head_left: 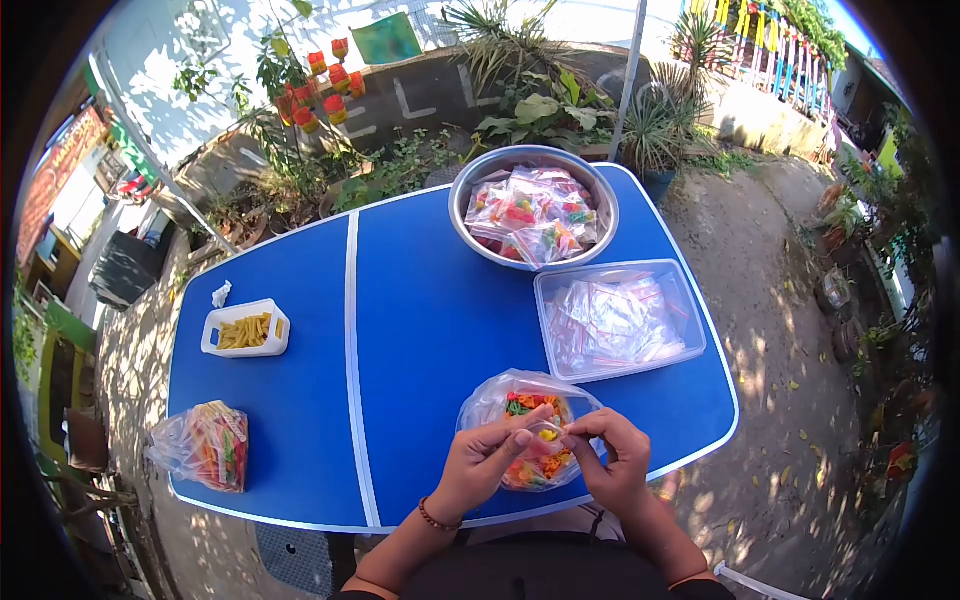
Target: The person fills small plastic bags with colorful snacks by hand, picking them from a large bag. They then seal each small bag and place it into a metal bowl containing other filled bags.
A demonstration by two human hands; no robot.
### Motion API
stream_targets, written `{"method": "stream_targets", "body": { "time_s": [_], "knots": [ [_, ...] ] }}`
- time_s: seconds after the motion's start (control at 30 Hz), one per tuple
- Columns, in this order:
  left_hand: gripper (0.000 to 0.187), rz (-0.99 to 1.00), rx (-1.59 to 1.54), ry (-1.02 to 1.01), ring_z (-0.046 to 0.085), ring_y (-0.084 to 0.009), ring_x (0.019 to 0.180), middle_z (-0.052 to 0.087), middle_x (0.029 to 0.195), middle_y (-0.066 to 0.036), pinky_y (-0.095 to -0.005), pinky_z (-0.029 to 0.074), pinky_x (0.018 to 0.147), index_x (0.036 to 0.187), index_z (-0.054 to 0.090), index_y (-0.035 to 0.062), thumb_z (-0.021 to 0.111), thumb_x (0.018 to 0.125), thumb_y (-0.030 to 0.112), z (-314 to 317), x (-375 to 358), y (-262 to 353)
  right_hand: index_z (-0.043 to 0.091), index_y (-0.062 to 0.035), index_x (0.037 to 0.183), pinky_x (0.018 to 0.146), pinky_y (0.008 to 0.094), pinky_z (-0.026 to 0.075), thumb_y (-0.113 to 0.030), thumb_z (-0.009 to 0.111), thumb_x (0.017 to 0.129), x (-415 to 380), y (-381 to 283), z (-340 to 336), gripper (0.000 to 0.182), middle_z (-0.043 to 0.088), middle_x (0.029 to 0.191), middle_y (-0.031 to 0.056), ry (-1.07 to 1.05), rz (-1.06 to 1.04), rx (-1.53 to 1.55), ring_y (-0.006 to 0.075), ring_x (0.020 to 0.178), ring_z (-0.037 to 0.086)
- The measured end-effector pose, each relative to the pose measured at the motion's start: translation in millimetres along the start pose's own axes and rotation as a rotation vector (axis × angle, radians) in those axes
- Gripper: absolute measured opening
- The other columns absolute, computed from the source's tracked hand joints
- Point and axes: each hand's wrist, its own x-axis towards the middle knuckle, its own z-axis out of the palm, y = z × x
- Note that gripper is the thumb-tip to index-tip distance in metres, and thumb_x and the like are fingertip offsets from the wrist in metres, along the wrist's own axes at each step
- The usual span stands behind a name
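My left hand (484,462) and my right hand (613,458) meet over the near edge of the blue table (420,330), both pinching a small clear zip bag (548,434) between their fingertips. Right under them sits an open plastic bag of colourful pasta pieces (524,408). Behind it is a clear rectangular tub (690,300) holding empty small zip bags. Further back stands a metal bowl (470,190) filled with small packed bags of the colourful pieces.
A white tray of yellow pasta tubes (245,330) lies at the left, a crumpled white scrap (221,293) behind it. A closed bag of coloured pieces (205,445) rests at the near left corner. Plants, a wall and dirt ground surround the table.
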Motion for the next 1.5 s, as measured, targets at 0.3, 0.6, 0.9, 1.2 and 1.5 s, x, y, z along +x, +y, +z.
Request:
{"method": "stream_targets", "body": {
  "time_s": [0.3,0.6,0.9,1.2,1.5],
  "knots": [
    [0.04,-0.129,-0.079,0.016,0.068,-0.024,0.111,0.068,0.123,-0.02,-0.0374,0.058,0.094,0.131,0.061,-0.0049,0.059,0.102,0.023,3,-4,5,0.069,0.0039,0.095,0.068,0.0264,0.056,0.003,0.072,0.088,-3,-2,2,0.008,0.07,0.089,0.0102,0.047,0.296,0.264,0.0122,0.08,0.068],
    [0.039,-0.225,-0.2,0.09,0.069,-0.0286,0.112,0.068,0.122,-0.02,-0.0393,0.06,0.091,0.131,0.06,-0.0043,0.055,0.104,0.024,2,1,13,0.066,0.0055,0.101,0.069,0.0231,0.054,-0.003,0.065,0.095,11,-5,-11,0.01,0.07,0.088,0.0084,-0.167,0.314,0.102,0.01,0.079,0.067],
    [0.037,-0.262,-0.324,0.202,0.069,-0.0298,0.111,0.066,0.126,-0.023,-0.041,0.061,0.09,0.131,0.056,-0.0056,0.052,0.105,0.02,2,8,14,0.069,0.0025,0.098,0.068,0.028,0.055,-0.012,0.071,0.092,10,-9,-16,0.016,0.072,0.085,0.0097,-0.43,0.324,0.047,0.0135,0.075,0.069],
    [0.03,-0.178,-0.374,0.236,0.07,-0.0235,0.107,0.069,0.12,-0.019,-0.0372,0.06,0.091,0.124,0.061,-0.0042,0.054,0.105,0.017,1,13,9,0.069,0.003,0.101,0.07,0.0327,0.055,-0.004,0.067,0.09,20,-1,-15,0.014,0.071,0.089,0.0145,-0.493,0.233,0.04,0.0209,0.077,0.07],
    [0.028,-0.221,-0.42,0.31,0.069,-0.0262,0.109,0.068,0.12,-0.019,-0.0434,0.059,0.093,0.123,0.061,-0.0032,0.053,0.105,0.016,0,17,14,0.067,0.0025,0.105,0.081,0.042,0.054,0.001,0.06,0.088,21,21,-6,0.019,0.069,0.095,0.0194,-0.378,0.145,-0.289,0.0371,0.087,0.066]
  ]
}}
